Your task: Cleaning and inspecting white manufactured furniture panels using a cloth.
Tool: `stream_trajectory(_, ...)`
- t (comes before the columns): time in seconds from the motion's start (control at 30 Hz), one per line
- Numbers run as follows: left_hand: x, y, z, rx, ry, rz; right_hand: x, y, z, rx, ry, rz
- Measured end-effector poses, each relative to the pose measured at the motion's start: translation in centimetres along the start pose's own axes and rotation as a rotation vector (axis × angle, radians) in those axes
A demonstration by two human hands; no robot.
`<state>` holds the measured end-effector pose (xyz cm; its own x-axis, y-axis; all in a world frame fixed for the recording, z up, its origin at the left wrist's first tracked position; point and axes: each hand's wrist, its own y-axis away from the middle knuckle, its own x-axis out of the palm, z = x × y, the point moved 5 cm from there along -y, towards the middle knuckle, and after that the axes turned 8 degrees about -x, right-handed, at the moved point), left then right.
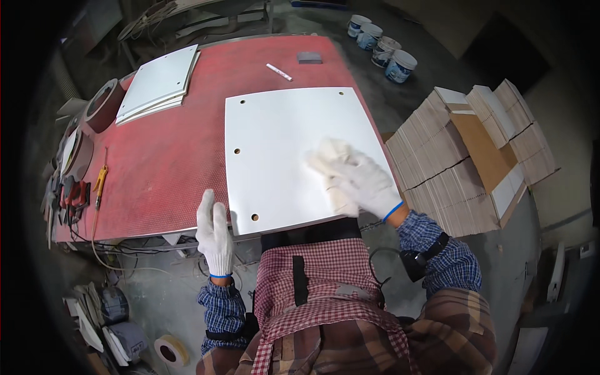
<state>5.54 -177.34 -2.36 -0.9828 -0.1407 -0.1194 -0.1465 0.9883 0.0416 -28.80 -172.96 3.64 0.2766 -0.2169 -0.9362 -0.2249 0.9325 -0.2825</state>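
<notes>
A white square panel [281, 134] with several round holes near its edges lies flat on the red table [156, 169], close to the near edge. My right hand [369, 184], in a white knit glove with a blue cuff, presses an off-white cloth [340, 201] against the panel's right part; the cloth and fingers are slightly blurred. At the panel's lower left edge is my left hand [214, 234], gloved the same way. Its fingers are stretched out and hold nothing; whether they touch the panel's edge, I cannot tell.
Stacked white panels [156, 81] lie at the table's far left. Beyond my panel are a white marker [279, 72] and a grey block [309, 58]. Tape rolls [103, 106], a yellow air gun [100, 181] and a red sander [75, 194] line the left edge. Panel piles [431, 156] stand right; several buckets [400, 66] behind.
</notes>
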Motion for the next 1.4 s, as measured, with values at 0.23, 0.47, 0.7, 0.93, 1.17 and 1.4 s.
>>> stream_trajectory(0.23, 4.0, 0.1, -0.1, 0.035, -0.407, 0.097, -1.8, 6.1, -3.1, 0.288, 0.188, 0.094)
stream_trajectory(0.47, 3.7, 0.3, 0.8, -0.057, -0.348, 0.165, -1.4, 1.3, -5.8, 0.036, 0.002, 0.131)
stream_trajectory(0.7, 4.1, 0.6, -0.4, -0.202, -0.433, 0.146, 1.1, -13.1, -16.4, 0.090, 0.143, 0.123)
stream_trajectory(0.93, 4.9, 0.5, -1.0, -0.256, -0.462, 0.193, 6.0, -19.6, -9.0, -0.139, 0.116, -0.021)
stream_trajectory(1.17, 3.8, 0.9, -0.4, -0.127, -0.453, 0.154, 4.6, -8.2, 7.0, -0.488, -0.048, 0.385)
stream_trajectory(1.4, 3.8, 0.9, -0.8, -0.024, -0.522, 0.133, -2.3, 1.3, -9.0, 0.174, 0.134, 0.017)
